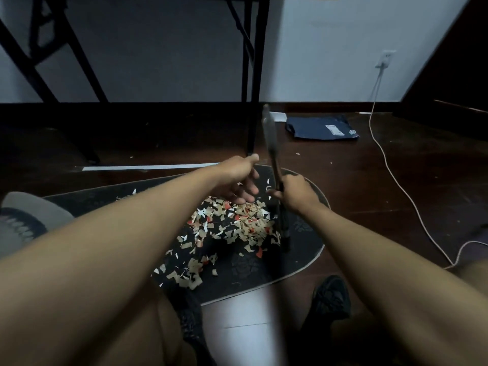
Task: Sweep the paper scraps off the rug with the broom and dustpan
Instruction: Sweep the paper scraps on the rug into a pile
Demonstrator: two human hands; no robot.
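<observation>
A dark oval rug (303, 249) with a flower pattern lies in front of me. A heap of tan, white and red paper scraps (237, 223) covers its middle and trails toward my knees. My right hand (295, 194) is shut on a long thin handle (274, 159) that stands nearly upright. Its grey top end is blurred and its dark lower end (285, 233) reaches the rug beside the heap. I cannot tell whether it is the broom or the dustpan. My left hand (237, 178) hovers over the far edge of the scraps, fingers apart, just left of the handle.
Black folding table legs (253, 101) stand just beyond the rug. A blue bag (322, 126) lies on the dark wood floor at the back right, and a pale cable (390, 170) runs along the right. A black shoe (331, 297) and a grey object (26, 220) flank the rug.
</observation>
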